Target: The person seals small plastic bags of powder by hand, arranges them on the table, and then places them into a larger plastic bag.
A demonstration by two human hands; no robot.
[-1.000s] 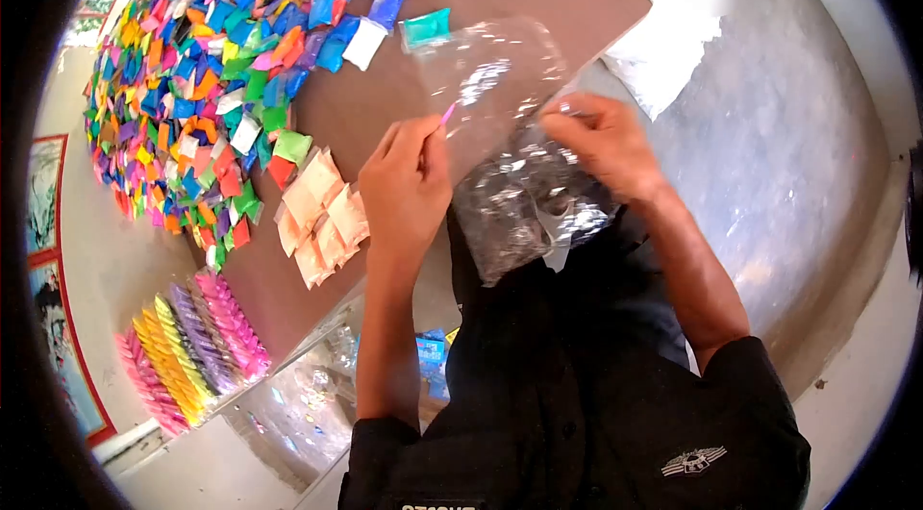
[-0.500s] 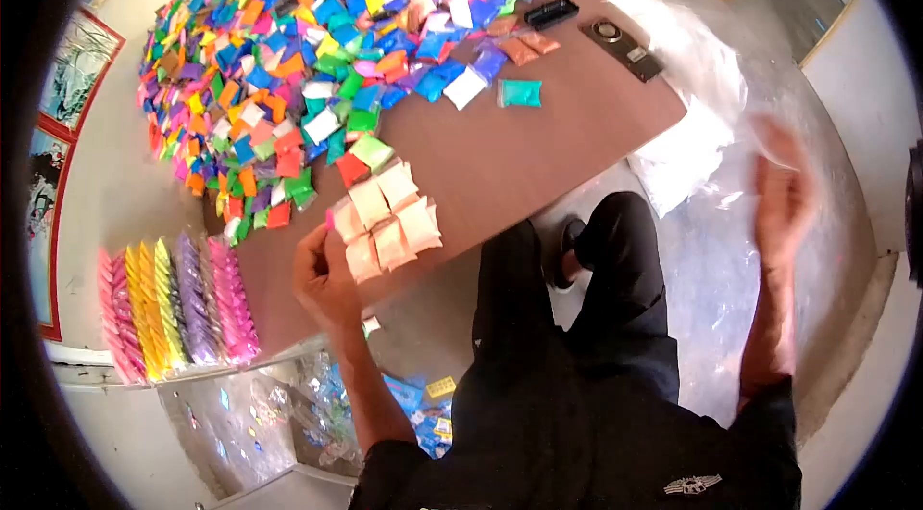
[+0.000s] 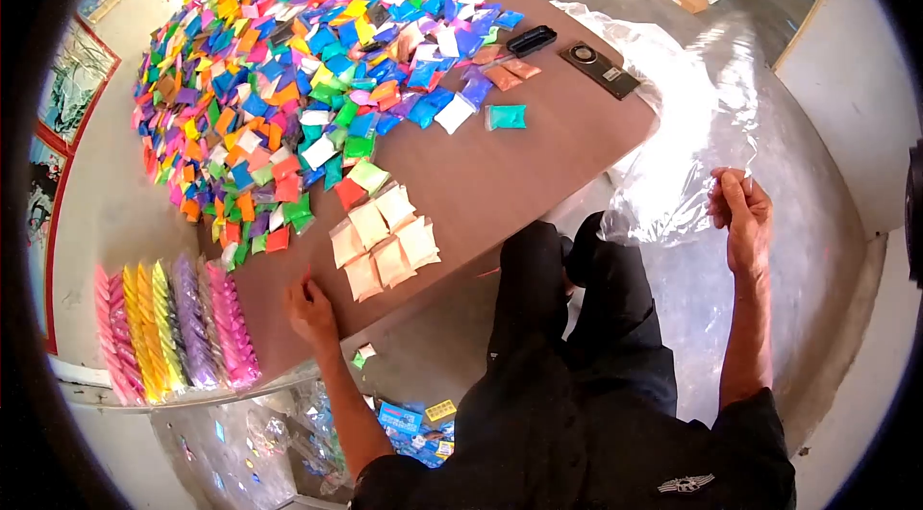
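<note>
My right hand [image 3: 745, 222] is closed in a pinch on the edge of a clear plastic bag [image 3: 673, 164], which hangs beside the table's right end. My left hand [image 3: 312, 316] rests at the table's near edge, fingers loosely bent and a little apart, nothing visible in them. Just to its right, pale peach packets [image 3: 392, 261] lie flat in a neat block of two rows. A red packet [image 3: 350, 194] and a light green packet [image 3: 367, 174] sit right behind that block.
A large heap of colourful packets [image 3: 288, 77] covers the brown table's [image 3: 519, 174] far left. Long filled bags [image 3: 178, 327] lie at its left end. A teal packet [image 3: 506, 117], a black tray [image 3: 532, 40] and a flat scale-like device [image 3: 598, 70] are further right. Packaging [image 3: 413, 428] lies below.
My left hand has drawn back from the peach packets toward the table edge. My right hand has moved inward, and the clear bag now stretches from its fingers.
</note>
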